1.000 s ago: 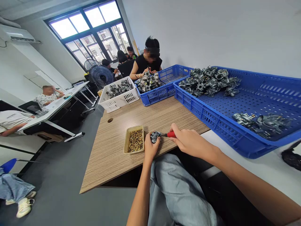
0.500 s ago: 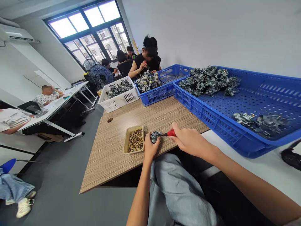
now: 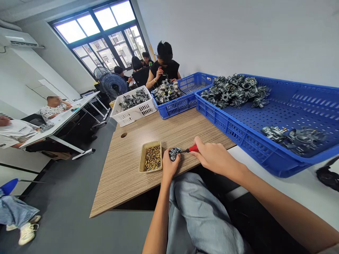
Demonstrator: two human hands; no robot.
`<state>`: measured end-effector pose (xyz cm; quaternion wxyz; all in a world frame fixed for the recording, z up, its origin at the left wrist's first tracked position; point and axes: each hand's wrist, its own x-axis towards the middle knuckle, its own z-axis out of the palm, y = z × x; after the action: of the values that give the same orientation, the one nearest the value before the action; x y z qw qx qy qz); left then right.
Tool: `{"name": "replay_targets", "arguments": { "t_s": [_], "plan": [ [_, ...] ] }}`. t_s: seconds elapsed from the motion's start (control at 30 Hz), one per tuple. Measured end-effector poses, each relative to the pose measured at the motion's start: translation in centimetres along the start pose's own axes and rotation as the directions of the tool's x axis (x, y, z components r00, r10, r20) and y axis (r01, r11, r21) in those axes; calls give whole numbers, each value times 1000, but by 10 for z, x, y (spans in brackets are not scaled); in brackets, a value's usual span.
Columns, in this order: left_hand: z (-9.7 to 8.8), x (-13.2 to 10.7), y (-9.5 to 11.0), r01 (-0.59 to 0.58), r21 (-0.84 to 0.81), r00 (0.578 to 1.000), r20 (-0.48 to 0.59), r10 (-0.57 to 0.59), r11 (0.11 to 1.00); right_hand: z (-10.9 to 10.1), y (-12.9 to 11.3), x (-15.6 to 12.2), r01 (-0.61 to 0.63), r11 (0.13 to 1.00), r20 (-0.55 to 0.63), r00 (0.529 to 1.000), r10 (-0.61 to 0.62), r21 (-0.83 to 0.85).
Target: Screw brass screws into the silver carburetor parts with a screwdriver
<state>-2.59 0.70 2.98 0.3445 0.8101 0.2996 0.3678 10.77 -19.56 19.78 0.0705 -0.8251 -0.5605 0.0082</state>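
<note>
Near the table's front edge, my left hand (image 3: 170, 165) is closed around a small grey metal carburetor (image 3: 174, 153). My right hand (image 3: 209, 155) grips the red handle of a screwdriver (image 3: 192, 149), whose dark shaft points left and meets the carburetor's side. The exact spot where the tip touches is too small to make out. Just left of my left hand stands a beige tray (image 3: 141, 158) filled with small brass parts (image 3: 153, 158).
A large blue crate (image 3: 238, 135) with carburetors borders the table's right side. Behind stand a smaller blue crate (image 3: 172, 112) and a white basket (image 3: 128, 117), both holding metal parts. A co-worker (image 3: 164, 67) sits beyond them. The wooden table (image 3: 119, 180) has a cable hole.
My hands, the carburetor and the screwdriver stay nearly in place. Across the table, the co-worker's head has lowered and shifted slightly left. A person at far left has leaned into view.
</note>
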Motion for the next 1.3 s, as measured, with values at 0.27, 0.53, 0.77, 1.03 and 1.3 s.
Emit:
{"name": "replay_targets", "arguments": {
  "t_s": [0.27, 0.53, 0.77, 1.03, 1.3],
  "plan": [
    [1, 1, -3, -10, 15, 1000, -1, 10, 1000, 2, 1, 1, -9, 1000, -7, 1000, 8, -9],
    [0, 0, -2, 1, 10, 1000, -2, -1, 1000, 3, 5, -1, 77, 991, -18, 997, -76, 112],
    [1, 1, -4, 0, -2, 1000, 3, 0, 1000, -1, 7, -4, 127, 977, 6, 992, -130, 172],
    [1, 1, -5, 4, 5, 1000, 5, -4, 1000, 6, 5, 1, 81, 990, -24, 997, -79, 117],
    [0, 1, -2, -1, 0, 1000, 13, 1, 1000, 3, 2, 1, 32, 999, -36, 999, -32, -3]
  ]
}}
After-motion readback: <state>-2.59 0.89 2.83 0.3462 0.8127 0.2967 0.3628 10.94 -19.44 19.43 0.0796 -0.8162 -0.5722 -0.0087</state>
